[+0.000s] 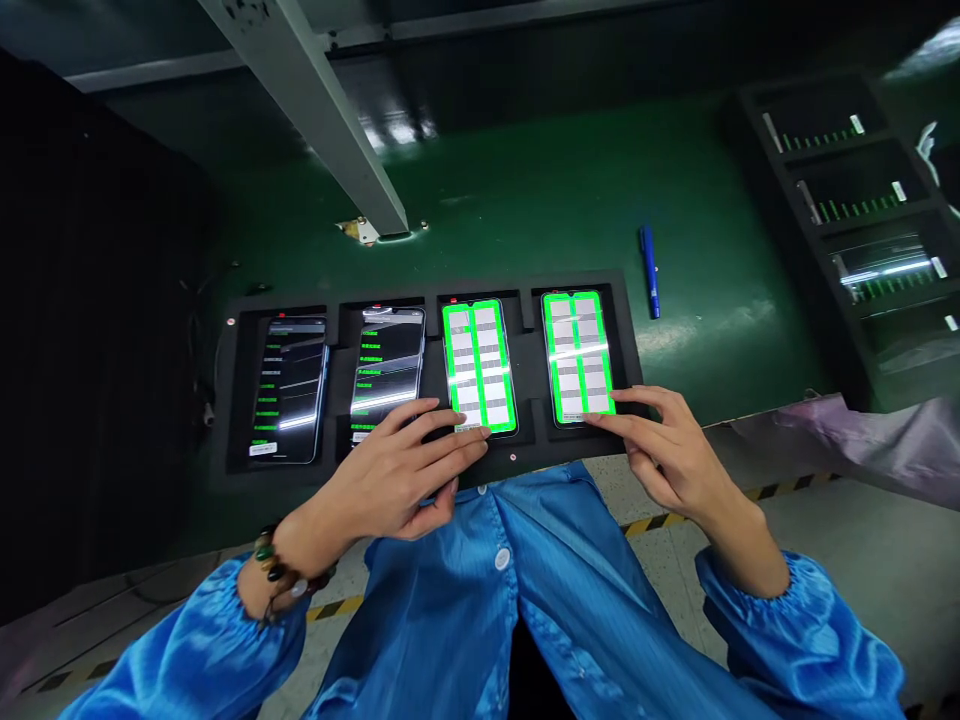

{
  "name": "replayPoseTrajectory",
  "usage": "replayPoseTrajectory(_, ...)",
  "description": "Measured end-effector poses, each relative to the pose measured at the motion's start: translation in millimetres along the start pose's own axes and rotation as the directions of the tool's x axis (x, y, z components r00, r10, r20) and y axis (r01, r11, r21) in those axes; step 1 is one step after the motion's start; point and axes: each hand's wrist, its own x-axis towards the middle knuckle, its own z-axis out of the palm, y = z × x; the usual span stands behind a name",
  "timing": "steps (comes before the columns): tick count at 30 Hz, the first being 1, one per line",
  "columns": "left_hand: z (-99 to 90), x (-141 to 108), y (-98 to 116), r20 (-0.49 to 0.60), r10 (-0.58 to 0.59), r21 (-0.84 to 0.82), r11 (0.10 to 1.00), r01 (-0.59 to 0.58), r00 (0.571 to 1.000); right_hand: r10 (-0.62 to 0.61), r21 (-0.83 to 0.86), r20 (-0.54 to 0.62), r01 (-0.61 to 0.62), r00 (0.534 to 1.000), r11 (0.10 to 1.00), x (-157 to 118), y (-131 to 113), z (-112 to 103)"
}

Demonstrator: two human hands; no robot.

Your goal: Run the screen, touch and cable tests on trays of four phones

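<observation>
Nothing is grasped by the left hand [405, 475]; its fingers are spread loosely, with fingertips laid at the lower end of a green-lit smartphone [481, 365]. Nothing is held by the right hand [679, 450] either; its slightly parted fingers are set at the lower right corner of another green-lit smartphone [578, 355]. Each lit phone is extended ahead of its nearer hand, its long axis pointed roughly away from the body. Beyond the left knuckles a dark-screened smartphone [388, 360] is seated, with a second one [290, 385] farther left, all four in a black tray [529, 370]. Ahead of the right hand, a blue pen [649, 272] is placed on the green table [450, 240].
</observation>
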Motion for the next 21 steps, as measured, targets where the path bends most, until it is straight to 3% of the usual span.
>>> replayPoseTrajectory(4, -3.0, -2, -3, -0.043, -0.073, 0.064, 0.995, 0.076, 0.996, 0.045, -0.004, -0.005, -0.045, 0.999, 0.999, 10, -2, 4)
replayPoseTrajectory(9, -6.4, -8, -7, -0.077, -0.153, 0.151, 0.975, 0.163, 0.985, -0.012, 0.007, 0.046, 0.012, 0.999, 1.000, 30, -7, 9)
replayPoseTrajectory(12, -3.9, -3, -7, -0.074, -0.145, 0.125, 0.980, 0.153, 0.987, -0.020, -0.003, 0.056, 0.020, 0.998, 1.000, 32, -6, 6)
replayPoseTrajectory(18, 7.3, 34, -3, -0.067, -0.048, 0.071, 0.996, 0.052, 0.997, 0.158, -0.062, -0.033, -0.160, 0.987, 0.985, 5, 4, -11)
replayPoseTrajectory(21, 8.9, 47, -2, -0.061, -0.026, 0.050, 0.998, 0.029, 0.998, 0.179, -0.060, -0.059, -0.183, 0.982, 0.981, -2, 4, -13)
